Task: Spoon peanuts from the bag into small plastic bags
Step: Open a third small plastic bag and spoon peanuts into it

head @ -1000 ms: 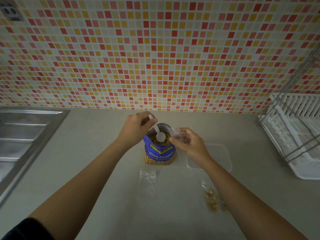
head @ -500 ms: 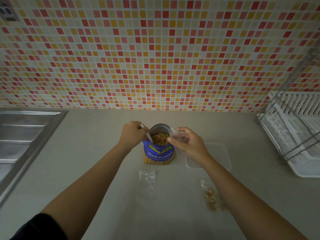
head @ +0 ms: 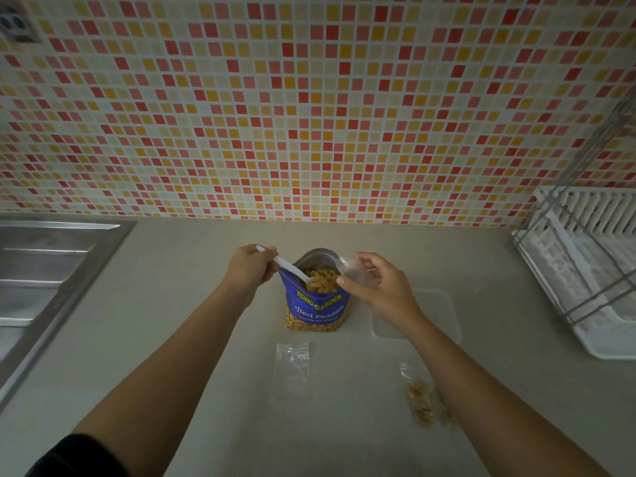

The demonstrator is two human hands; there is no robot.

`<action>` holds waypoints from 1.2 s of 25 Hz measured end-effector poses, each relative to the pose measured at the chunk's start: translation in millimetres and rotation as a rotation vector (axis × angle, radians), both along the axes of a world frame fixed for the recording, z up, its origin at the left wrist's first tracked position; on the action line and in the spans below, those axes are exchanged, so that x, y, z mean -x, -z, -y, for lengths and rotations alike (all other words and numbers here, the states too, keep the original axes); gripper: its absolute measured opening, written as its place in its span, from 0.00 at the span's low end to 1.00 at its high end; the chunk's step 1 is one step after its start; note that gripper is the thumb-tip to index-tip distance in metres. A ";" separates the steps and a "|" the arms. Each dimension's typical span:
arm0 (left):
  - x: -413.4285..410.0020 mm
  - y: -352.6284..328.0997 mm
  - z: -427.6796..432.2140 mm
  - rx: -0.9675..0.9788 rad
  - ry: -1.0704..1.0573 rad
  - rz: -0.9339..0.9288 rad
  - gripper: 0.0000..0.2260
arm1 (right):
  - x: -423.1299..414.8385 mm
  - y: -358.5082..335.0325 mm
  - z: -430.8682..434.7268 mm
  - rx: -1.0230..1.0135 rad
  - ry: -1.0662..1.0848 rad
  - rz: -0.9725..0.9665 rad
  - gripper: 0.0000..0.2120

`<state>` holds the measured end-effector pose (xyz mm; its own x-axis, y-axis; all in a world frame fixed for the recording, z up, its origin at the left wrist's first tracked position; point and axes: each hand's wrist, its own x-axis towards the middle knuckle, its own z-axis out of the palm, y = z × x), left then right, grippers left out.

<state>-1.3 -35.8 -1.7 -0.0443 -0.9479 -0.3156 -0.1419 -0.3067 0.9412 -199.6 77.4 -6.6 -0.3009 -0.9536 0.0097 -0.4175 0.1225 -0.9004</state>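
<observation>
Centrally, the peanut bag (head: 316, 306) stands open on the counter (head: 172, 270); the left hand (head: 249, 270), fingers clamped on a white spoon (head: 287, 267), dips it in from 10 o'clock, while the right hand (head: 380, 289) pinches a small plastic bag (head: 356, 271) at the rim's 2 o'clock. Best lift a level load — low, straight across to the held bag. Half a second earlier the spoon stood steeper at the rim — now its bowl lies among the nuts.

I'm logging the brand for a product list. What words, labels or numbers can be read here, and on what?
"TONG GARDEN": yellow, on the blue peanut bag.
"lted Peanuts": white, below it, first letters hidden.
Small line beneath: too blurred to read.
No other readable text.
</observation>
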 end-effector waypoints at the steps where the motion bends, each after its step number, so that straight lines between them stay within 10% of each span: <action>1: -0.5 0.8 2.2 -0.008 -0.043 0.003 0.07 | 1.2 0.3 0.6 0.019 0.007 -0.047 0.27; 8: -1.3 1.3 9.2 0.076 -0.123 0.065 0.07 | 0.3 -8.6 8.2 0.031 -0.041 -0.501 0.29; 24: -5.6 -23.4 26.4 -0.008 -0.193 -0.078 0.06 | -8.0 -10.2 17.0 -0.045 -0.065 -0.574 0.27; 30: 8.6 -56.4 19.7 0.091 -0.099 -0.039 0.08 | -25.8 -13.4 19.4 0.011 -0.015 -0.230 0.25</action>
